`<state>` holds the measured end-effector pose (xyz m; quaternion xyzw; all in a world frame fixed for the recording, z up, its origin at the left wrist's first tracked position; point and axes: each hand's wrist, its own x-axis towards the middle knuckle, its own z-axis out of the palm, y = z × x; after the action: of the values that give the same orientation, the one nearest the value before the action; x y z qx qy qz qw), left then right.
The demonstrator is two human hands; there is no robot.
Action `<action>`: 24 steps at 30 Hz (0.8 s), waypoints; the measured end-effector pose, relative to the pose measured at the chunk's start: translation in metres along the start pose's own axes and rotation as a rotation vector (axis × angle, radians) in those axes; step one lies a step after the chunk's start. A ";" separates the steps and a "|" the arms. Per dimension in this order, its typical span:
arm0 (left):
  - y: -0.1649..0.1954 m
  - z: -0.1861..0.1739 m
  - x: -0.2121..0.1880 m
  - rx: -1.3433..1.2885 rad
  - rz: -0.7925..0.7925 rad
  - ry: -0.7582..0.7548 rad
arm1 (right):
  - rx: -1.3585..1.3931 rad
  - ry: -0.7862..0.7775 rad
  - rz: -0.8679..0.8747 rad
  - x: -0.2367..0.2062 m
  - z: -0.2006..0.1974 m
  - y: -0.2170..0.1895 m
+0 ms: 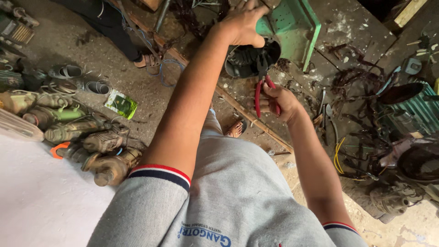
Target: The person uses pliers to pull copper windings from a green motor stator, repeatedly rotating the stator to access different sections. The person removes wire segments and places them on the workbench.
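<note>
A green motor housing (292,27) lies on its side on a dirty workbench, its dark open end facing me with windings inside. My left hand (242,23) grips the top of its rim. My right hand (281,101) holds red-handled pliers (263,87), whose jaws point up into the dark opening (250,58). My grey shirt fills the lower middle of the view.
Several old rusty motors and power tools (91,142) lie on the floor at left, next to sandals (66,72) and a green packet (120,104). Tangled dark wires (361,82), a teal ribbed motor (411,105) and hand tools crowd the bench at right. A wooden bench edge (256,121) runs diagonally.
</note>
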<state>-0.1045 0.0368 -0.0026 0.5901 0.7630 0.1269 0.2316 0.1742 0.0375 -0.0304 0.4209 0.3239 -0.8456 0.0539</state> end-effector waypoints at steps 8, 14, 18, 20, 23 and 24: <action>-0.003 0.001 0.001 0.001 0.028 0.011 | 0.088 0.024 -0.144 0.019 0.008 0.034; 0.002 -0.001 -0.002 -0.019 0.046 0.006 | -0.455 0.456 -0.377 0.030 0.029 0.044; 0.009 -0.003 -0.007 0.013 0.074 0.005 | -0.826 0.698 -0.546 0.029 0.033 0.049; 0.012 -0.006 -0.009 0.008 0.075 0.026 | -0.879 0.721 -0.588 0.029 0.033 0.051; 0.014 -0.011 -0.008 0.016 0.090 0.018 | -0.909 0.717 -0.578 0.029 0.033 0.048; 0.015 -0.011 -0.008 0.018 0.097 -0.001 | -0.946 0.724 -0.589 0.028 0.033 0.047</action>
<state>-0.0956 0.0341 0.0154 0.6284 0.7346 0.1306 0.2201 0.1506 -0.0139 -0.0604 0.5033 0.7593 -0.3967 -0.1126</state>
